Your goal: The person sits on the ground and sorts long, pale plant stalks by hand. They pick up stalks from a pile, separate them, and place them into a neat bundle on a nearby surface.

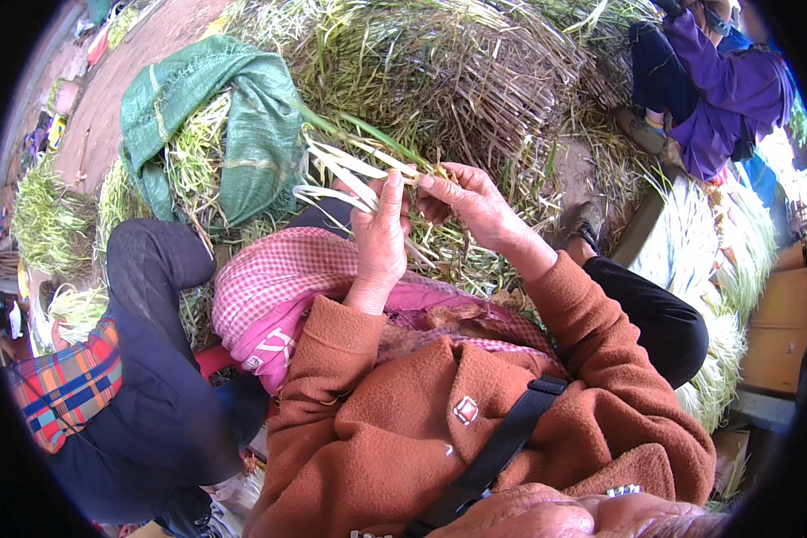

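My left hand (382, 235) grips a few pale, flat-leaved stalks (339, 165), which look like blanched garlic shoots or chives. Their loose ends curl out to the left, and the cut or root ends poke out below my palm. Close beside it, my right hand (474, 202) pinches the base of a stalk with a green leaf (387, 140), thumb against the fingers. Withered brownish bits hang by these fingertips. Both hands are over my lap, where a pink checked cloth (269, 262) lies. Which stalk each fingertip touches is partly hidden.
Beyond my hands lies a big heap of uncleaned stalks (430, 67). A green woven sack (262, 148) with pale leaves stands to its left. Whitish stalks (679, 228) are piled at right. One person in purple (726, 101) and another in dark trousers (155, 289) sit nearby.
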`<state>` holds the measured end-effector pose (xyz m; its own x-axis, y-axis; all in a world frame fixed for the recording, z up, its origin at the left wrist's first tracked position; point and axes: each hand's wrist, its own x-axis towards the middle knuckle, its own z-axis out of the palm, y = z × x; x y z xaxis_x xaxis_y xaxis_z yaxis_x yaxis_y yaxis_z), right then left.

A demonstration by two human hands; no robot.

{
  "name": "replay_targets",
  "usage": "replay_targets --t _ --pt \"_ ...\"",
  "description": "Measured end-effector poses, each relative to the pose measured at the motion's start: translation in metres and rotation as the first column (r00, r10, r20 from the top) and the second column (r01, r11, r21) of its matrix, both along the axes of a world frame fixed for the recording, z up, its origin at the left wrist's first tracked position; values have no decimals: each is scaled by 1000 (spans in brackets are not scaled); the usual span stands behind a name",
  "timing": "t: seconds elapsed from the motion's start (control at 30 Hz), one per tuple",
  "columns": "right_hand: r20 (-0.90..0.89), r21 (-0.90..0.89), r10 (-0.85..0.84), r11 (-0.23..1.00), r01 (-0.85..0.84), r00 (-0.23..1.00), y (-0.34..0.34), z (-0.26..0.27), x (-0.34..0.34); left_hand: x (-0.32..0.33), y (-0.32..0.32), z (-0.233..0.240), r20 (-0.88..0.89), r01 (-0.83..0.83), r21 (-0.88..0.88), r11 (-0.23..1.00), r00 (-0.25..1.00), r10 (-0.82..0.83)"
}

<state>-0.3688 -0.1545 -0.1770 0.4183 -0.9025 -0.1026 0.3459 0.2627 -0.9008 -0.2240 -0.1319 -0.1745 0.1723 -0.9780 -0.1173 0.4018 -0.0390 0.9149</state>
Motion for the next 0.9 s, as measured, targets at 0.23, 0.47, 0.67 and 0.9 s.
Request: replay_targets --t 0.23,0.47,0.67,0.9 --pt "230 198 -226 963 182 947 -6 -2 5 -2 2 1 23 -26 -77 997 999 28" --pt "-41 -104 -86 991 81 995 -4 -2 5 0 3 4 -19 109 -233 966 993 -116" --pt "-603 -448 -251 892 -61 757 -9 3 0 5 10 6 -4 140 -298 944 989 -148" --pt "-650 -694 -512 701 -165 562 -8 -6 1 9 12 17 108 128 -393 911 990 -92"
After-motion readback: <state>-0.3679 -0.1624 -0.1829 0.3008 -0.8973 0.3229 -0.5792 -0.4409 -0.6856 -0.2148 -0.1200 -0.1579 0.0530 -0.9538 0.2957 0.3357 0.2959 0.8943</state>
